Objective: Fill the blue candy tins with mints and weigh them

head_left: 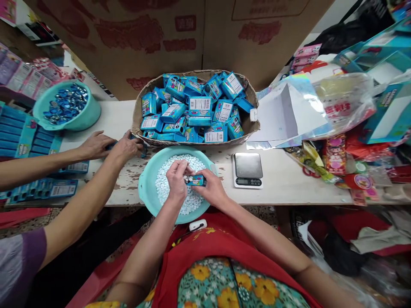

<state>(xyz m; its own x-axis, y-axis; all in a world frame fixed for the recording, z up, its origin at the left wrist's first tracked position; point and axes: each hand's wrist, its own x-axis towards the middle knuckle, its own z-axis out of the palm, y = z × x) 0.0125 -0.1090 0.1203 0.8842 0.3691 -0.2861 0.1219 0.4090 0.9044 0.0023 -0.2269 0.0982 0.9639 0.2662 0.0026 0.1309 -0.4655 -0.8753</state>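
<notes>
My right hand [211, 187] is closed around a small blue candy box [197, 180], which lies sideways with its end toward my left hand. My left hand [177, 179] is pinched at that end, with a few white candies showing at its fingertips. Both hands are over a turquoise basin [146, 188] that holds many small white candies [163, 188]. Just behind the basin stands a cut-down cardboard carton [137, 112] heaped with blue candy boxes [200, 106].
A digital scale [248, 169] is right of the basin. At left, a co-worker's hands [123, 147] handle dark blue pieces beside the carton. A turquoise bowl [93, 112] holds shiny blue pieces. Sheets [282, 111] and wrappers [313, 164] lie at right.
</notes>
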